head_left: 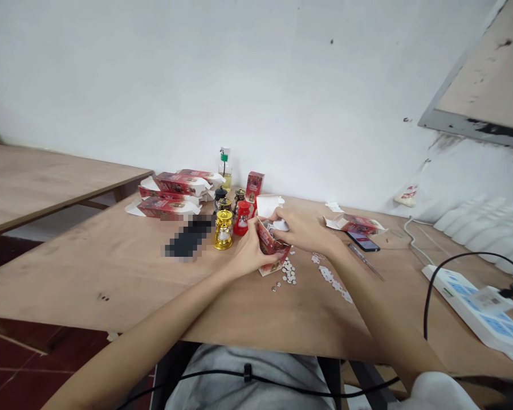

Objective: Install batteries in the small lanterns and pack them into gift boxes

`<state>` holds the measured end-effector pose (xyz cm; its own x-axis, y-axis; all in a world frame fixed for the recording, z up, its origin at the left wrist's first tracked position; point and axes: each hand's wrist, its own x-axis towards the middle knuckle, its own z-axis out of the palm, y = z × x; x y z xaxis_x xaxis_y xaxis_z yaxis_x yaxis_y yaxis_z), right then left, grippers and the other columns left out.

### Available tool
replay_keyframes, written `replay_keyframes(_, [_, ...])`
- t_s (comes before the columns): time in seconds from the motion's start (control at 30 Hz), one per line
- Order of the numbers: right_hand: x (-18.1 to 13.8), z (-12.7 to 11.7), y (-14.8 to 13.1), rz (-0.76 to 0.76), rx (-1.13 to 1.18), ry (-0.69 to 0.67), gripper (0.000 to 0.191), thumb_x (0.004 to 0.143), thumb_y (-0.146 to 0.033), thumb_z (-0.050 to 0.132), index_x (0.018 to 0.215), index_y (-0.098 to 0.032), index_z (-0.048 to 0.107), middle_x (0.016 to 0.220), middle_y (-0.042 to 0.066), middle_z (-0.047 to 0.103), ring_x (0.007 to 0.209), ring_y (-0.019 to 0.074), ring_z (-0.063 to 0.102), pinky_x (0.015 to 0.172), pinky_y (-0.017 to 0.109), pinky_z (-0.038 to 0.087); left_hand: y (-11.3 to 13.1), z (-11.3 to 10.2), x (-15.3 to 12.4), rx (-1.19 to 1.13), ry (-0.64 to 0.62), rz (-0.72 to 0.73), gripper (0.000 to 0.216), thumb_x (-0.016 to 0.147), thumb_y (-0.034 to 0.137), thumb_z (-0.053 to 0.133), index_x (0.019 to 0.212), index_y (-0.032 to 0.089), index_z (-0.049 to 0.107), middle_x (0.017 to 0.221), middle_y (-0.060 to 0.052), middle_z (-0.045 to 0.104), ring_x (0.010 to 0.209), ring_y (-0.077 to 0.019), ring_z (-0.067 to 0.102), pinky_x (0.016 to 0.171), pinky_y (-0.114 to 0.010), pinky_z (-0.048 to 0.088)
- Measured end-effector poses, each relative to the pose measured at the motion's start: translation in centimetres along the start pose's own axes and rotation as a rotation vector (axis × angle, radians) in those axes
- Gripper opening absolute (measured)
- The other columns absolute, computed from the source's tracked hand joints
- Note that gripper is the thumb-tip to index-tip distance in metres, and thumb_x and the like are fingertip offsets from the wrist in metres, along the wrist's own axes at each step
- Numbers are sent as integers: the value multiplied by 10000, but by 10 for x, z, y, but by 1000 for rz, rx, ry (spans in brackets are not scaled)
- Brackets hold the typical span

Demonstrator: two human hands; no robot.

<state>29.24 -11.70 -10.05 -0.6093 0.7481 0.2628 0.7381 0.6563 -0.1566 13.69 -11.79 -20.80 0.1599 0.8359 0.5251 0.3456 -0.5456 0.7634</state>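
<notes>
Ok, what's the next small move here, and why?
I'd probably ease the right hand clear of the red box first, while the left hand holds it: the right hand is at the open top and the white flap stands raised, so folding that now might catch fingers.

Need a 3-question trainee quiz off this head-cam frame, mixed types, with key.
1. True or false: the left hand and the right hand are both at the red box.
2. Which of these stands closest to the camera? A) a black lantern B) the gold lantern C) a red lantern
3. Short answer: what small loose things lie in a cluster on the table, just beside the box's lower right?

Key: 1. True. 2. B. 3. Small round silvery pieces.
</notes>
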Motion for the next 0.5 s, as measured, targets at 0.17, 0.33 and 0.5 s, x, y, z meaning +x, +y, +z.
replay_keyframes(0.17, [-1,-1,2,-28,101,-2,137,848,-213,529,980,-190,557,977,50,641,834,182,560,685,264,376,1,-1,0,-16,-10,34,936,597,268,768,1348,191,214,1368,-181,419,1263,-334,461,1052,-508,377])
replay_keyframes(0.33, [-4,2,10,-12,121,116,90,804,-200,601,867,-185,540,879,23,621,794,163,544,685,255,371,0,-1,0,26,-18,68,1086,631,285,761,1474,223,80,1507,-171,281,1400,-352,288,1129,-525,275])
replay_keyframes(0.5, [2,3,11,2,-26,90,128,734,-128,625,831,-184,563,853,19,619,778,164,539,670,254,342,0,-1,-1,48,-51,86,1132,655,311,749,1505,230,6,1559,-156,211,1443,-351,184,1154,-512,234])
